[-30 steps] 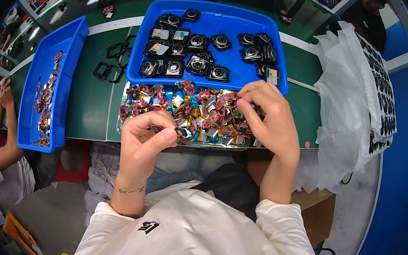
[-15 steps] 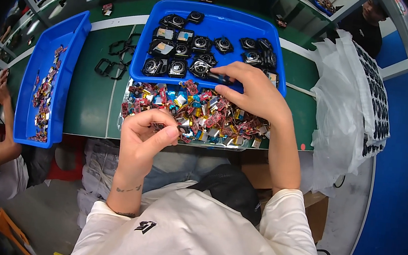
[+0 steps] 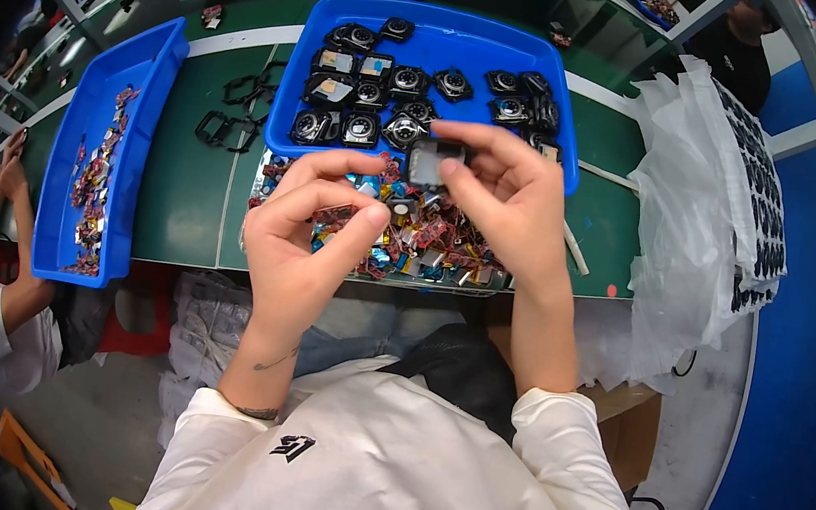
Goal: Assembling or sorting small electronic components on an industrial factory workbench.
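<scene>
My right hand [image 3: 516, 192] grips a black square watch case [image 3: 428, 165] with a grey flat face between thumb and fingers, above the near rim of the blue tray [image 3: 435, 18]. My left hand [image 3: 305, 228] is raised to its left, with thumb and fingers curved together. A small dark part [image 3: 400, 211] with a pale round spot shows at the left fingertips; its kind is too small to make out. Rows of similar black watch cases [image 3: 360, 129] lie in the tray. Below both hands spreads a heap of small red, yellow and silver electronic parts [image 3: 430, 237].
At left stands a narrower blue tray [image 3: 51, 204] with more small parts. Black frames [image 3: 226, 132] lie between the trays. A pale stick [image 3: 577, 249] lies right of the heap. White plastic-wrapped sheets of black pieces [image 3: 688, 186] are stacked at right. A co-worker [image 3: 4, 310] sits at left.
My right hand has lifted a watch case out of the tray and brought it toward me. The left hand has risen slightly, and its fingers have spread a little.
</scene>
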### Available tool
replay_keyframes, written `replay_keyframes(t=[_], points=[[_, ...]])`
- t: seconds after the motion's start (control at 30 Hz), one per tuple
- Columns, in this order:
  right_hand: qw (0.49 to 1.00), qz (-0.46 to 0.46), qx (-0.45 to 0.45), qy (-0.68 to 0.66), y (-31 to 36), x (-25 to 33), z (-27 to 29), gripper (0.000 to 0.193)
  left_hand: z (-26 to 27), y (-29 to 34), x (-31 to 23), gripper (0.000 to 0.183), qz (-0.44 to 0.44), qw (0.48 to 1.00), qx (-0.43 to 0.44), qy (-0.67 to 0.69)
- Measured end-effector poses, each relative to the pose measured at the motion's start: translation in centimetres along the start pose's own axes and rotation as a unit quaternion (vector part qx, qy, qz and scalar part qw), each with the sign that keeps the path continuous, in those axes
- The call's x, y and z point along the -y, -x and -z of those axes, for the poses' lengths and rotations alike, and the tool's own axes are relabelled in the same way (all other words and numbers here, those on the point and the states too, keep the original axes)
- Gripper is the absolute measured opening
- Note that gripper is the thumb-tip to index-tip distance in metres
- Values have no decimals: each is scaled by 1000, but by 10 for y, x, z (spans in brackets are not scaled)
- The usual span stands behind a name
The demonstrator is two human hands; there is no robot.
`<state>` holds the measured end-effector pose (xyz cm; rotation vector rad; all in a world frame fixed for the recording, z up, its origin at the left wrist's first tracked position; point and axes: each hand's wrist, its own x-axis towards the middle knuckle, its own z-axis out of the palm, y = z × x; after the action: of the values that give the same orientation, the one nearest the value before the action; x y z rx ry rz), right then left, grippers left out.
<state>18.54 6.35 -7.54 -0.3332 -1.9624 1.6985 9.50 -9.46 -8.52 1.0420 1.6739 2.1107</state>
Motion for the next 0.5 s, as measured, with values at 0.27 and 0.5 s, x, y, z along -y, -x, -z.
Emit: replay_keyframes(t=[0.27, 0.5], points=[[998, -21, 31, -50, 21, -3, -12, 26, -10, -7, 1, 8, -73, 978, 1, -194], [999, -17, 32, 19, 25, 2, -11, 29, -12, -7, 0, 7, -35, 976, -1, -213]])
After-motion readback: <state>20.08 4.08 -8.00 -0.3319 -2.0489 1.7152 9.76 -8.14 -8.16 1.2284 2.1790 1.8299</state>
